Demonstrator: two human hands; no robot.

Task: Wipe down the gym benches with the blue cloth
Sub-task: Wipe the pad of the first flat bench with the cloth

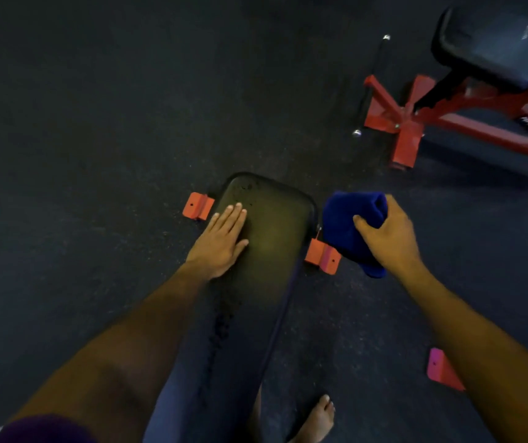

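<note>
Bench pad runs away from the person, dark specks along it, so wiping looks barely begun. The left hand lies flat and open on the pad, holding nothing. The right hand grips the bunched blue cloth just off the pad's right edge. A second bench stands apart, probably waiting.

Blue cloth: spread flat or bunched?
Bunched. The blue cloth is wadded in the right hand, held off the bench pad's right edge, not touching it; the left hand lies flat on the pad.
</note>
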